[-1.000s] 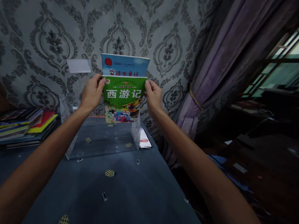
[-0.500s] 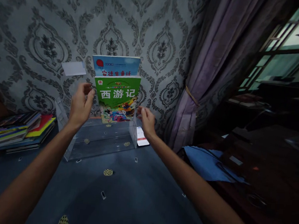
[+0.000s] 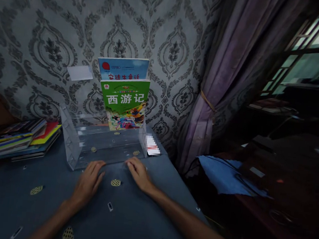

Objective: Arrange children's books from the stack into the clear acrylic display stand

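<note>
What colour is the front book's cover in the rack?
Green, front book, clearest in the head view.

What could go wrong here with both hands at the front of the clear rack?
A push from the left hand or right hand could slide the clear rack, tipping the upright green book and blue book. The phone lies close beside the rack, near the table edge, and might get knocked off.

upright books (image 3: 123,101): 2 | clear rack (image 3: 101,144): 1 | hands (image 3: 88,182): 2 | book stack (image 3: 18,138): 1, count unclear
</note>
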The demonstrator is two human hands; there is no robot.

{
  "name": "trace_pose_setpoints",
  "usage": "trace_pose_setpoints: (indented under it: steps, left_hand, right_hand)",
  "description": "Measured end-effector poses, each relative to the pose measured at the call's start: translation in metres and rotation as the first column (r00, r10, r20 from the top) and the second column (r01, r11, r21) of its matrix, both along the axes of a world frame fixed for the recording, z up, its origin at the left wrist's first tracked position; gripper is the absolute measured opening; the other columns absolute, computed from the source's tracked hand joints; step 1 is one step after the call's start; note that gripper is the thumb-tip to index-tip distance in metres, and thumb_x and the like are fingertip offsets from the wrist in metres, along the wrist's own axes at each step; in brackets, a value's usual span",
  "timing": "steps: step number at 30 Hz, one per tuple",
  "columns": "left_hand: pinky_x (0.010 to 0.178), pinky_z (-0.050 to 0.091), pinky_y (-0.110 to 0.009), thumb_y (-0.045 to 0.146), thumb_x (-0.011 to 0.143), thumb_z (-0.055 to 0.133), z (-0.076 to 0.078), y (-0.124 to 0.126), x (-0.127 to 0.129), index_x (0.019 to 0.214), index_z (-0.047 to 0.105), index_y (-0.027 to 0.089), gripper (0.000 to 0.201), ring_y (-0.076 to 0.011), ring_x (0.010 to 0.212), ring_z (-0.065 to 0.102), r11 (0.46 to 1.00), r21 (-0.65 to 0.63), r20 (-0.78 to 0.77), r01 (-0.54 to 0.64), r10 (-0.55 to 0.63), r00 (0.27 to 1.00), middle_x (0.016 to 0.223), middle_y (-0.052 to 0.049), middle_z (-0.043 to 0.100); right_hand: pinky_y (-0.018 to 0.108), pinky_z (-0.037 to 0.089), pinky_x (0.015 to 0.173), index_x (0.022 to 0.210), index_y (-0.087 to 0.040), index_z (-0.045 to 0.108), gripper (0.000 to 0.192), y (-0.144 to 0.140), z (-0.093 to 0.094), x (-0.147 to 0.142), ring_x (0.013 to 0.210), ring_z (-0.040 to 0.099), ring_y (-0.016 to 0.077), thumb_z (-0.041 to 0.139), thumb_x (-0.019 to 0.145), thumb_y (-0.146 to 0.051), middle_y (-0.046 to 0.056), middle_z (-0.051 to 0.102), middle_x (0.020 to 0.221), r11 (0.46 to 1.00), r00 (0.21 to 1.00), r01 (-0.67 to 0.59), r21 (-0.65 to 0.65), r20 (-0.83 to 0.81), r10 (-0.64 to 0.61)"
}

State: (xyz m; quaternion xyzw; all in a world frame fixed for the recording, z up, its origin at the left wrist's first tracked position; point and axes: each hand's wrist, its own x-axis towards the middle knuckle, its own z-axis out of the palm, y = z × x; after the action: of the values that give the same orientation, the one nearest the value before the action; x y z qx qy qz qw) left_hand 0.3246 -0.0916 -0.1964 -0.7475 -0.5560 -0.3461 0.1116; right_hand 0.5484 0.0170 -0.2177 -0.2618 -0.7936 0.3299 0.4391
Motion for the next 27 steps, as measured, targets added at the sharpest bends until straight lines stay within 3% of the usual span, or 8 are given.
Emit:
trace_pose_setpoints:
  steps: [2, 5, 13, 20, 23, 27]
  left_hand:
    - [0.092, 0.056, -0.041, 0.034, 0.102, 0.042, -0.016, -0.009, -0.002, 0.118, 0.060, 0.023, 0.026, -0.0248, 0.106, 0.067, 0.998, -0.055, 0.042, -0.012, 0.014, 0.999, 0.109, -0.008, 0.070]
    - [0.094, 0.055, -0.041, 0.034, 0.103, 0.041, -0.026, -0.014, -0.003, 0.115, 0.061, 0.024, 0.025, -0.0231, 0.104, 0.066, 0.996, -0.085, 0.107, 0.000, 0.009, 0.994, 0.106, -0.006, 0.070]
    - [0.089, 0.053, -0.035, 0.030, 0.105, 0.038, -0.019, -0.015, 0.003, 0.108, 0.061, 0.022, 0.024, -0.0202, 0.099, 0.063, 0.980, -0.168, 0.184, 0.107, -0.076, 0.980, 0.102, -0.006, 0.067]
    - [0.089, 0.050, -0.034, 0.022, 0.105, 0.036, -0.022, -0.015, 0.007, 0.106, 0.058, 0.020, 0.022, -0.0192, 0.095, 0.059, 0.974, -0.200, 0.158, 0.106, -0.075, 0.985, 0.099, -0.005, 0.064]
    - [0.086, 0.049, -0.034, 0.018, 0.104, 0.036, -0.023, -0.015, 0.013, 0.103, 0.057, 0.020, 0.022, -0.0195, 0.093, 0.057, 0.968, -0.230, 0.077, 0.102, -0.086, 0.993, 0.097, -0.005, 0.062]
    - [0.083, 0.048, -0.034, 0.012, 0.099, 0.041, -0.021, -0.019, 0.021, 0.101, 0.056, 0.019, 0.017, -0.0207, 0.091, 0.057, 0.943, -0.307, -0.145, 0.130, -0.181, 0.973, 0.098, -0.005, 0.062]
  right_hand:
    - [0.032, 0.049, 0.084, 0.094, -0.020, 0.070, 0.025, -0.005, -0.006, -0.001, 0.091, 0.064, 0.0197, 0.047, 0.101, -0.028, 0.006, 0.068, 0.093, 0.997, 0.991, -0.074, -0.015, 0.112, 0.075]
    - [0.032, 0.049, 0.086, 0.095, -0.019, 0.070, 0.024, -0.007, -0.008, 0.000, 0.093, 0.064, 0.0201, 0.047, 0.100, -0.024, 0.007, 0.068, 0.094, 0.994, 0.976, -0.105, -0.023, 0.188, 0.107]
    - [0.034, 0.050, 0.087, 0.094, -0.020, 0.070, 0.028, -0.006, -0.006, 0.002, 0.095, 0.066, 0.0211, 0.047, 0.102, -0.031, 0.008, 0.070, 0.098, 0.992, 0.969, -0.125, -0.021, 0.211, 0.127]
    - [0.035, 0.051, 0.088, 0.095, -0.020, 0.072, 0.033, -0.004, -0.009, 0.004, 0.097, 0.068, 0.0225, 0.046, 0.101, -0.040, 0.010, 0.072, 0.100, 0.993, 0.970, -0.113, -0.040, 0.214, 0.118]
    - [0.037, 0.051, 0.091, 0.095, -0.021, 0.074, 0.037, -0.002, -0.011, 0.006, 0.099, 0.068, 0.0236, 0.046, 0.101, -0.045, 0.010, 0.074, 0.101, 0.994, 0.972, -0.093, -0.062, 0.211, 0.104]
    - [0.038, 0.053, 0.089, 0.095, -0.021, 0.075, 0.045, -0.001, -0.010, 0.006, 0.096, 0.069, 0.0255, 0.049, 0.097, -0.057, 0.011, 0.075, 0.098, 0.995, 0.982, -0.044, -0.094, 0.181, 0.060]
